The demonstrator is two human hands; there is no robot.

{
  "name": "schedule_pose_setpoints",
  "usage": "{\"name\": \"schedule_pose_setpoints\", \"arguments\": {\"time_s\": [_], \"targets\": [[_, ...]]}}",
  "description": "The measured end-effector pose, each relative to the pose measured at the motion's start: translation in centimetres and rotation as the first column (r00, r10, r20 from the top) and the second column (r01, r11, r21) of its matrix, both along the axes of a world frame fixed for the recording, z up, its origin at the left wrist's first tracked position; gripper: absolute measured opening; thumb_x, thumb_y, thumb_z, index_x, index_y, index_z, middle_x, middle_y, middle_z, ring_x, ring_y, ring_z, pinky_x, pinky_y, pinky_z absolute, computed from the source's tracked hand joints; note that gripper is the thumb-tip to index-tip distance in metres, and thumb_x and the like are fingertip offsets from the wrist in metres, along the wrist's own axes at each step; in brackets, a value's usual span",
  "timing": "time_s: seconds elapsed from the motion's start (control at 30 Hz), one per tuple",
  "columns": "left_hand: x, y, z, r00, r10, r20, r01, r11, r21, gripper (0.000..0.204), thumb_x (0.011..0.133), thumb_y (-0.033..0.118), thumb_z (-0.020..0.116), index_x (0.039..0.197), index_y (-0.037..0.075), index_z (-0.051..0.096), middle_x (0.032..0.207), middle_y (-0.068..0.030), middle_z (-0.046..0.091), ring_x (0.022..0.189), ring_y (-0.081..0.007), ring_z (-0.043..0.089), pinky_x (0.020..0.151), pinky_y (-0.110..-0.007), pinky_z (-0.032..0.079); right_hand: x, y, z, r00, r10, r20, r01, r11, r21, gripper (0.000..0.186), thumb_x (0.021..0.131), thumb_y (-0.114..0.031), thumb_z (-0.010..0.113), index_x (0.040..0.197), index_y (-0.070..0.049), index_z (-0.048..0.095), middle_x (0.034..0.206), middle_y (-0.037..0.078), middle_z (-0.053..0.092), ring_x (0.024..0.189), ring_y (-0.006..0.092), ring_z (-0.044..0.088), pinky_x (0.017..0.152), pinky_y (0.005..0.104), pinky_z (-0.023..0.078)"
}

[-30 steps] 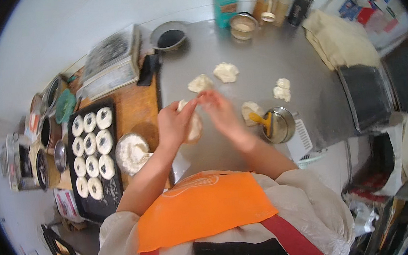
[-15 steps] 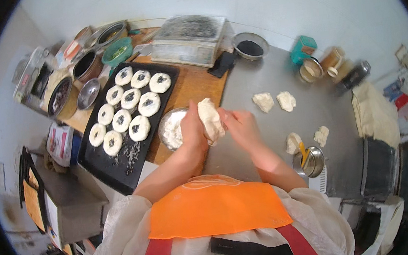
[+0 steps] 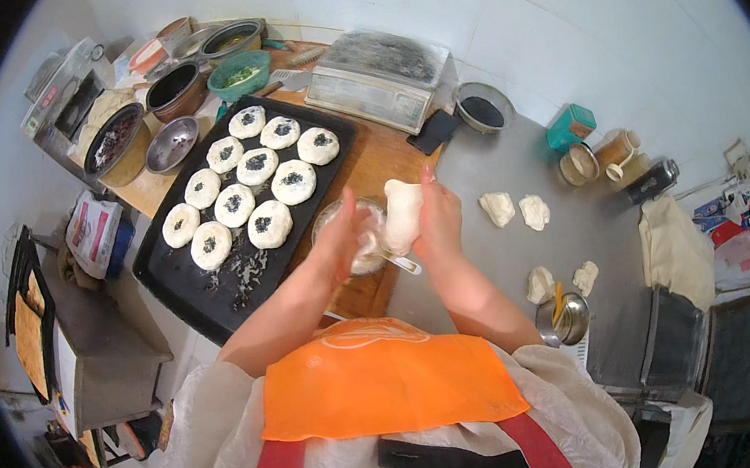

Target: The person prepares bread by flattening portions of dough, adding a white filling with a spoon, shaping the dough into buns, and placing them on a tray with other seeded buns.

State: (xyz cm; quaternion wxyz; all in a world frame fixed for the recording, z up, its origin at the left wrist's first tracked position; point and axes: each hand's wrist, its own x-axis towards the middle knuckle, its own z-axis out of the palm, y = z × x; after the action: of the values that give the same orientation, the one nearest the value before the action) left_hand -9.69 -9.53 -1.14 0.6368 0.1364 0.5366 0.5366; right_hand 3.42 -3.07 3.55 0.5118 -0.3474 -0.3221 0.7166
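A soft, pale lump of dough point(image 3: 403, 217) stands upright against the palm of my right hand point(image 3: 439, 221), whose fingers curl behind it. My left hand point(image 3: 338, 239) is held palm inward a little to the left, apart from the dough, its fingers loosely open and floury. Beneath it sits a metal bowl point(image 3: 376, 204) with white powder or paste inside, partly covered by the hand. A light handle point(image 3: 406, 265) sticks out over the bowl's near right rim. Left of my hands lies a black baking tray point(image 3: 183, 284) with several round dough pieces point(image 3: 234, 205) topped with dark bits.
Several small dough lumps point(image 3: 497, 210) lie on the metal table point(image 3: 477, 265) at right, near a steel cup point(image 3: 571, 320) with a yellow handle. Behind stand a scale point(image 3: 370, 90), a phone point(image 3: 433, 132) and a bowl of black seeds point(image 3: 482, 108). Pots and bowls point(image 3: 174, 93) crowd the back left.
My left hand has come away from the dough and moved over the bowl. The dough now rests against my right hand, looking smoother. The view has shifted slightly.
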Motion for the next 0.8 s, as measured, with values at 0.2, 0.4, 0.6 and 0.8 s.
{"name": "schedule_pose_setpoints", "arguments": {"time_s": [0.2, 0.4, 0.6, 0.8], "targets": [[2.4, -0.6, 2.3, 0.852, 0.478, 0.214, -0.492, 0.871, 0.012, 0.054, 0.101, 0.050, 0.041, 0.113, 0.000, 0.060, 0.107, -0.0106, 0.066, 0.100, -0.0225, 0.063, 0.084, -0.040, 0.050, 1.1, -2.1, 1.2, 0.809, 0.230, 0.541, -0.451, 0.833, 0.320, 0.039, 0.096, -0.032, 0.060, 0.097, 0.006, 0.067, 0.084, 0.007, 0.068, 0.074, 0.0108, 0.061, 0.068, 0.0274, 0.049], [1.6, 0.5, 3.8, 0.899, 0.437, 0.022, -0.425, 0.859, 0.286, 0.047, 0.099, 0.041, 0.053, 0.087, -0.002, 0.066, 0.075, -0.0062, 0.066, 0.062, -0.0153, 0.059, 0.060, -0.029, 0.048, 1.8, 1.5, -1.8, 0.865, 0.252, 0.435, -0.380, 0.895, 0.236, 0.047, 0.096, -0.039, 0.059, 0.120, 0.002, 0.060, 0.107, 0.010, 0.066, 0.091, 0.0180, 0.063, 0.084, 0.0319, 0.050], [0.5, 0.5, 3.3, 0.811, 0.125, -0.572, 0.015, 0.972, 0.235, 0.048, 0.098, 0.046, 0.054, 0.100, 0.001, 0.067, 0.078, -0.0063, 0.066, 0.066, -0.0105, 0.057, 0.062, -0.029, 0.047, -1.0, 0.5, -2.7, 0.958, 0.262, 0.113, -0.244, 0.957, -0.157, 0.047, 0.095, -0.045, 0.060, 0.098, 0.002, 0.062, 0.091, 0.009, 0.065, 0.078, 0.0170, 0.062, 0.069, 0.0349, 0.051], [-1.7, -1.8, 1.0, 0.937, -0.015, 0.348, -0.032, 0.991, 0.130, 0.083, 0.092, 0.070, 0.037, 0.141, 0.003, 0.042, 0.139, -0.0160, 0.050, 0.122, -0.0276, 0.053, 0.101, -0.044, 0.043, -0.5, -0.5, 1.7, 0.863, 0.337, 0.377, -0.447, 0.856, 0.259, 0.043, 0.092, -0.039, 0.065, 0.090, 0.003, 0.061, 0.082, 0.011, 0.064, 0.069, 0.0216, 0.063, 0.063, 0.0385, 0.052]]}}
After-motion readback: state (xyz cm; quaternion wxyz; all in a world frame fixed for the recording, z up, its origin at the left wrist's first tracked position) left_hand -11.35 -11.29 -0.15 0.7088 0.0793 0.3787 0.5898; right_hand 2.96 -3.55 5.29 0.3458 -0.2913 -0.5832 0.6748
